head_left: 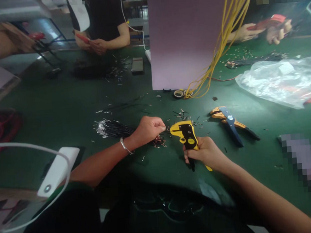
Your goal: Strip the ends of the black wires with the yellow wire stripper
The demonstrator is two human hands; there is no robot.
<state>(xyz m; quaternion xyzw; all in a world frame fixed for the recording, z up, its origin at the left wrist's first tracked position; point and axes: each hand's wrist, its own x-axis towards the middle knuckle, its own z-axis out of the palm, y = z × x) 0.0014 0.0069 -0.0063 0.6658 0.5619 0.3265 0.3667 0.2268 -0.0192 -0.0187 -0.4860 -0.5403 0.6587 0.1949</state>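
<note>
My right hand point(204, 152) is closed around the handles of a yellow and black wire stripper point(185, 133), whose jaws point left. My left hand point(149, 128) is a closed fist just left of the jaws, pinching thin black wire toward them. Under and behind that hand lies a bundle of short black wires point(113, 129) with bare silvery ends. Cut bits of wire are scattered around the tool on the green table point(64, 108).
A second stripper with blue and orange handles point(232, 123) lies to the right. Yellow cables point(219, 44) hang by a lilac board point(184, 36). A plastic bag point(281, 81) sits far right. Other people's hands work across the table. A white charger point(58, 169) is near left.
</note>
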